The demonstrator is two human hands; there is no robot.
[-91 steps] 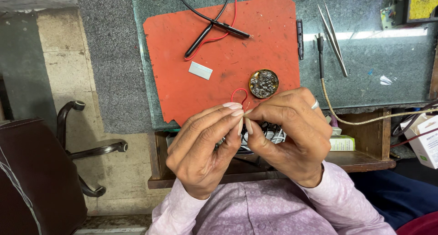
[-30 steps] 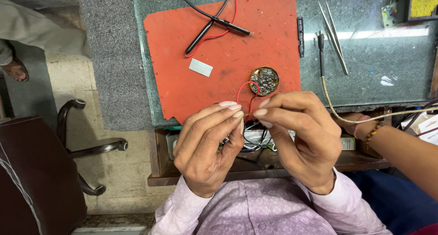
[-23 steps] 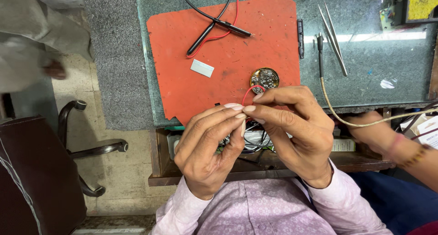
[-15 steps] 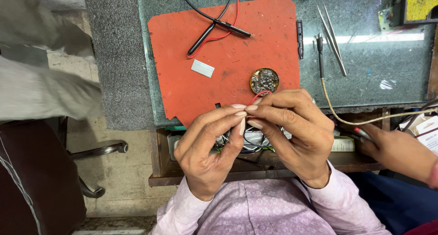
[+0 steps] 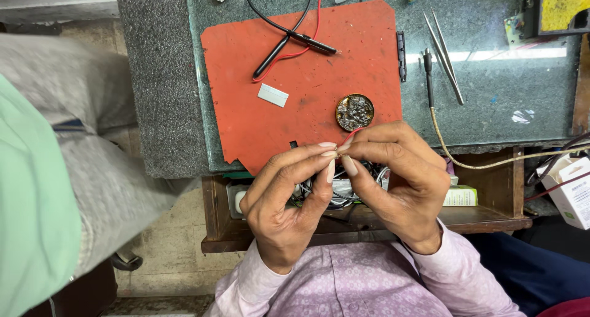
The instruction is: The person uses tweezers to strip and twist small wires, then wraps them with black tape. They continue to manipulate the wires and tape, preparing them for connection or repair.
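Pinching a thin red wire (image 5: pixel 350 135) between the fingertips of both hands, the work is held just below the small round tin (image 5: pixel 354 112) on the red mat (image 5: pixel 307 89). Since a moment ago a person in grey and green clothing (image 5: pixel 55 169) has come in close, well left of the tin, while the pinch is unchanged. The left hand (image 5: pixel 286 200) and right hand (image 5: pixel 399 175) are curled, knuckles raised; a dark wire bundle (image 5: pixel 338 191), possibly, is hidden beneath them.
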